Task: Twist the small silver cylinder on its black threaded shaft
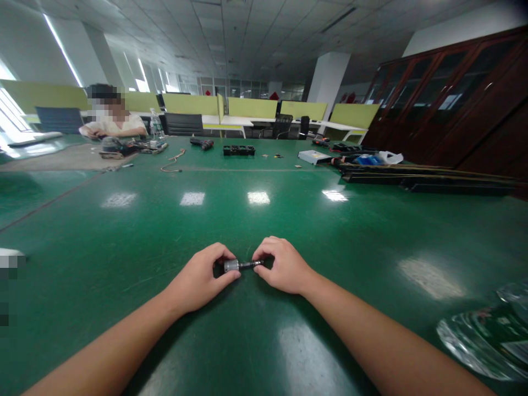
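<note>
A small metal part (231, 265), a thick silver cylinder with a thin dark shaft (247, 265), lies level between my hands in front of me. Its exact kind does not show. My left hand (202, 275) pinches the silver cylinder between thumb and fingers. On the other side, my right hand (284, 267) grips the shaft's far end, where a bright tip shows between thumb and forefinger. Both hands are close to the green tabletop (247, 225). Part of the piece is covered by my fingertips.
A large clear bottle (490, 335) lies at the right. Farther back are a black tray-like part (239, 150), a power drill (202, 144), a silver box (314, 157) and long dark bars (412, 177). Another person (113, 118) sits at the far left beside tools.
</note>
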Available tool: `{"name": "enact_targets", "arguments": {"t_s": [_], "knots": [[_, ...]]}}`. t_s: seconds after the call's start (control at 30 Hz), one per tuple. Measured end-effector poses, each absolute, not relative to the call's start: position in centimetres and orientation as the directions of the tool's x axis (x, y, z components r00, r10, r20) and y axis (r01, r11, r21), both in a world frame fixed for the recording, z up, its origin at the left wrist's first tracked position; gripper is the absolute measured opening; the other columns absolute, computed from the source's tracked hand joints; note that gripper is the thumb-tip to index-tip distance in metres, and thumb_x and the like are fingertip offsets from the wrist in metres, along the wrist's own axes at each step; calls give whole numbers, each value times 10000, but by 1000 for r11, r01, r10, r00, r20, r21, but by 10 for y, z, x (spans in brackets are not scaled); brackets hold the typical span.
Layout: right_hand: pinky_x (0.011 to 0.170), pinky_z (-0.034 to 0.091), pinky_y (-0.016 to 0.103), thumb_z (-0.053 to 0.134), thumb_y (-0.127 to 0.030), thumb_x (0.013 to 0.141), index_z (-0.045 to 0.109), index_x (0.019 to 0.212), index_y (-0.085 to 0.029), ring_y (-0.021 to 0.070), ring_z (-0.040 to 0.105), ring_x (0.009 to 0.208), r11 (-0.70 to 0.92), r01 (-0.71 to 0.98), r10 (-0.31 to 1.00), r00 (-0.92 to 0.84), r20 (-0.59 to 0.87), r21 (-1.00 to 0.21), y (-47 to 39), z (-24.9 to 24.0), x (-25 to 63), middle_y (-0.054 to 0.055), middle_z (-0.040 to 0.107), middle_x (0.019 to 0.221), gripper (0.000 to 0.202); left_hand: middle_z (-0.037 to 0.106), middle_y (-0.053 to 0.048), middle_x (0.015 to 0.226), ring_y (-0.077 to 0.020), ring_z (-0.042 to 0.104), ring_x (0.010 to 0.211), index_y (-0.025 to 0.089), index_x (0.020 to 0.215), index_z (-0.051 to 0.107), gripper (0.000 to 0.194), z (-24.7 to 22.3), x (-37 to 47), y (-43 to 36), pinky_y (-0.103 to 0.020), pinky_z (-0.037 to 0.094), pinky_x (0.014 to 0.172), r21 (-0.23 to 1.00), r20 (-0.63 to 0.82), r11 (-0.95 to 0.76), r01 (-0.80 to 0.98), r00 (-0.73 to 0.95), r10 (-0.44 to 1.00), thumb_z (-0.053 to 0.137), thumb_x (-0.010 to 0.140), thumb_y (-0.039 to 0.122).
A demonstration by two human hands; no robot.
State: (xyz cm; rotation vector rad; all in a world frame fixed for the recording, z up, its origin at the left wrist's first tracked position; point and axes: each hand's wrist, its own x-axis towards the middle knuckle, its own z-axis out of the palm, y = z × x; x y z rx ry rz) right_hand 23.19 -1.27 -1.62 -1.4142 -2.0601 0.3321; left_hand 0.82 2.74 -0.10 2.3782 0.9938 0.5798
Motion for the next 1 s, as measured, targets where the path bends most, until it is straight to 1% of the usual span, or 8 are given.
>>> {"name": "enact_targets", "arguments": {"t_s": [0.13, 0.27, 0.33, 0.53, 0.7, 0.8, 0.9, 1.0], "knots": [[738, 425, 313, 688, -137, 705, 684, 773, -201, 180, 572, 787, 358, 774, 921, -201, 334, -522, -10, -17, 235, 17, 654, 784, 93, 670, -30, 891, -198, 605, 791, 203, 943, 635, 174, -2, 8, 28, -306, 468, 705, 579, 200, -616, 534, 640, 742, 647, 845, 347], [699, 426, 297, 667, -132, 686, 689, 749, -203, 174, 566, 755, 245, 812, 944, -74, 323, -530, -7, -19, 239, 16, 636, 758, 97, 667, -28, 882, -195, 595, 765, 202, 933, 633, 174, -2, 8, 28, -300, 460, 682, 566, 195, -608, 557, 626, 755, 648, 846, 352], [685, 424, 290, 659, -128, 678, 692, 744, -204, 171, 564, 746, 215, 817, 946, -39, 322, -535, -6, -20, 240, 15, 631, 755, 106, 666, -27, 877, -194, 591, 760, 201, 929, 634, 171, -1, 8, 28, -300, 459, 680, 563, 192, -604, 564, 621, 760, 650, 846, 350], [676, 425, 286, 668, -144, 680, 698, 754, -211, 170, 568, 744, 254, 810, 944, -87, 319, -529, -7, -20, 239, 15, 637, 771, 105, 670, -26, 870, -190, 591, 746, 202, 930, 636, 174, -1, 8, 28, -298, 466, 681, 565, 204, -605, 560, 616, 761, 650, 842, 351], [705, 443, 301, 685, -144, 694, 718, 781, -215, 176, 588, 772, 290, 782, 936, -112, 335, -551, -8, -20, 237, 18, 660, 799, 117, 672, -24, 868, -193, 598, 752, 201, 926, 640, 172, -1, 8, 28, -295, 464, 676, 567, 200, -602, 562, 615, 763, 653, 839, 349], [730, 459, 305, 682, -96, 694, 720, 828, -208, 173, 596, 782, 337, 736, 927, -150, 344, -587, -10, -20, 235, 16, 681, 815, 179, 667, -20, 866, -194, 595, 755, 203, 928, 636, 164, -1, 8, 28, -295, 459, 677, 566, 195, -600, 566, 615, 764, 655, 843, 342], [754, 479, 297, 667, -46, 705, 713, 918, -202, 161, 608, 789, 382, 655, 921, -208, 330, -652, -12, -18, 230, 13, 699, 844, 268, 663, -21, 884, -194, 595, 776, 204, 945, 632, 163, -2, 8, 29, -294, 457, 689, 572, 197, -611, 548, 631, 750, 657, 840, 326], [771, 487, 293, 665, -47, 731, 705, 980, -209, 154, 622, 804, 420, 594, 908, -272, 320, -686, -15, -14, 227, 11, 707, 863, 300, 657, -24, 906, -191, 595, 802, 202, 963, 631, 179, -2, 7, 30, -289, 456, 704, 591, 194, -631, 502, 671, 715, 669, 831, 316]]}}
